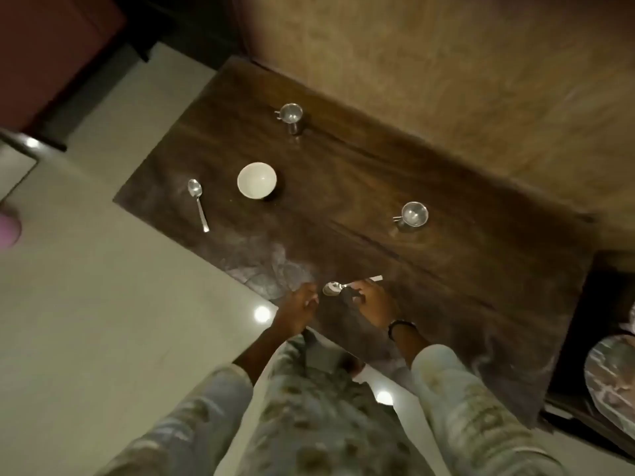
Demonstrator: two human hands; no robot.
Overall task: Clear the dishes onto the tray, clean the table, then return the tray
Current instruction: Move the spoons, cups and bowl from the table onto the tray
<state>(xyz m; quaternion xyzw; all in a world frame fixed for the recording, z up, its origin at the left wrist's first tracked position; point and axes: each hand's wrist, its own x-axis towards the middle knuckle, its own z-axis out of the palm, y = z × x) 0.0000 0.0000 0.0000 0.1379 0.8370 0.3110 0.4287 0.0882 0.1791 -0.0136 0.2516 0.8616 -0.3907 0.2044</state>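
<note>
near spoon (338, 286) at the table's (446, 269) near edge, bowl end left, handle running right | your right hand (372, 302) pinches its neck | your left hand (299, 304) just left of it, fingers loosely curled, holding nothing | no tray in view

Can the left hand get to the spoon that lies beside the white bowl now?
Probably yes. The left hand holds nothing, and the table between it and that spoon is bare. The bowl stands to the side, out of the way.
</note>
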